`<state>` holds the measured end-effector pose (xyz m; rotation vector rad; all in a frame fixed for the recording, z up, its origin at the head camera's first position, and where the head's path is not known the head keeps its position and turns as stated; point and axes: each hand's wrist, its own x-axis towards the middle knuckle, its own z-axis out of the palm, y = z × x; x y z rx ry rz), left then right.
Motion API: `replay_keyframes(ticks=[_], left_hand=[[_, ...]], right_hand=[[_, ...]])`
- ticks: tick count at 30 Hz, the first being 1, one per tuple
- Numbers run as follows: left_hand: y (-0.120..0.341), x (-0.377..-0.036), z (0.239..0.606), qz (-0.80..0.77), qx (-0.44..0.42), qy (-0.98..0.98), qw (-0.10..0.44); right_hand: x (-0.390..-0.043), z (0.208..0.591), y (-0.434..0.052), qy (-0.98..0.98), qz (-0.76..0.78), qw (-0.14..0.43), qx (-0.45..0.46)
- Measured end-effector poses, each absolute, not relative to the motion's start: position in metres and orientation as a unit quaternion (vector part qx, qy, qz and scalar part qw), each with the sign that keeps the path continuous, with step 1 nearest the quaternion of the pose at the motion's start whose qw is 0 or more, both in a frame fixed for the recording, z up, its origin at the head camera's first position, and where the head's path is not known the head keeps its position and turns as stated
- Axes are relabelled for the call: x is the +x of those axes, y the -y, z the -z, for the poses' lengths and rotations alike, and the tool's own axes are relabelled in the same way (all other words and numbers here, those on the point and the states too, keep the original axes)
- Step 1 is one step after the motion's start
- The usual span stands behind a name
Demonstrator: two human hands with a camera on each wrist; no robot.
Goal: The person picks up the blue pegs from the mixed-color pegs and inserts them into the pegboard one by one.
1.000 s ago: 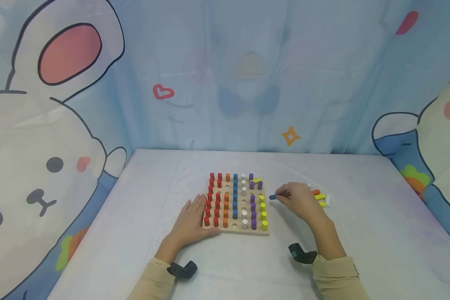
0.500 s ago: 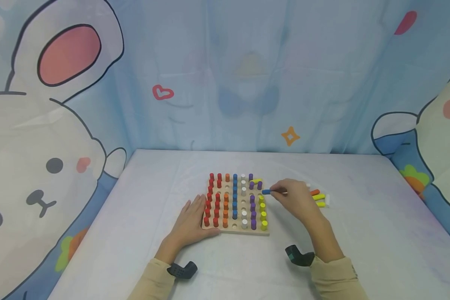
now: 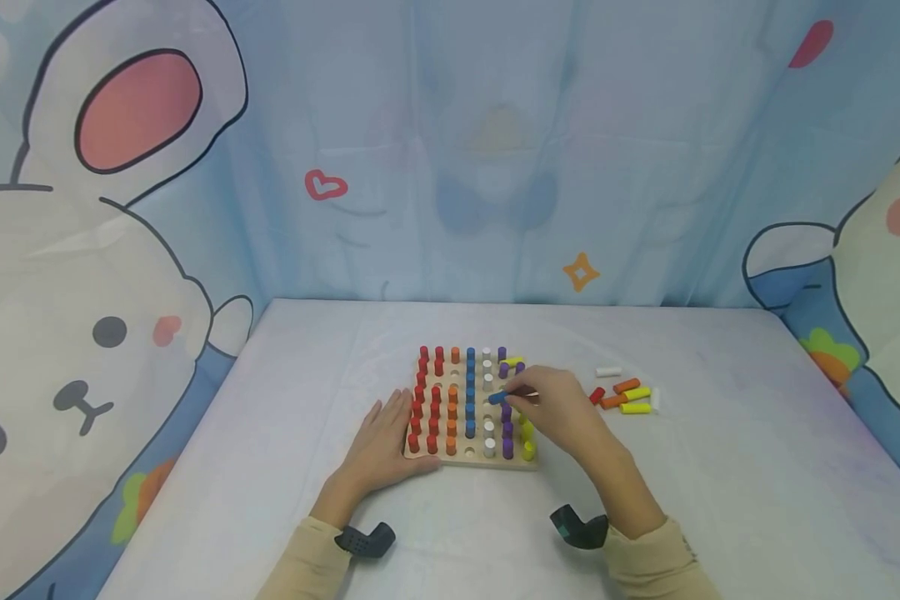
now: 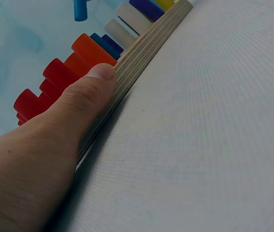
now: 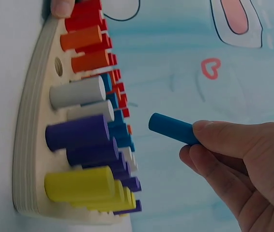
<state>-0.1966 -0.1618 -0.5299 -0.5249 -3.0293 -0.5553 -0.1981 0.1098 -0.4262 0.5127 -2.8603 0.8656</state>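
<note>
Carrying the blue peg (image 3: 497, 397) pinched in your right hand (image 3: 558, 414), you've moved from 3 o'clock of the board (image 3: 471, 457) to above its middle rows. Left hand (image 3: 382, 446) lies flat, fingers apart, steadying the board's 9 o'clock edge. Spare pegs (image 3: 624, 393) remain at 3 o'clock.

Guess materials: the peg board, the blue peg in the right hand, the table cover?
Peg board: looks like plywood, unpainted; layered grain lines show along its edge.
Blue peg, pinched by the right hand: probably painted wood, matte even colour, no grain visible; plastic can't be ruled out.
Table cover: woven fabric, fine thread texture, pale and matte.
</note>
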Motion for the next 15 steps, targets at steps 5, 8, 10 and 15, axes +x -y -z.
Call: replay_keyframes(ticks=[5,8,10,15], left_hand=[[0.162,-0.198,0.531,0.174,-0.168,0.97,0.007],[0.162,-0.198,0.532,0.173,-0.168,0.97,0.007],[0.162,-0.198,0.532,0.172,-0.168,0.971,0.008],[0.163,-0.199,0.533,0.168,-0.17,0.971,0.012]], right_hand=[[-0.193,0.427,-0.097,0.944,-0.271,0.037,0.183],[-0.19,0.428,-0.09,0.944,-0.263,0.029,0.198],[-0.187,0.429,-0.086,0.943,-0.254,0.031,0.214],[-0.182,0.431,-0.077,0.94,-0.233,0.033,0.246]])
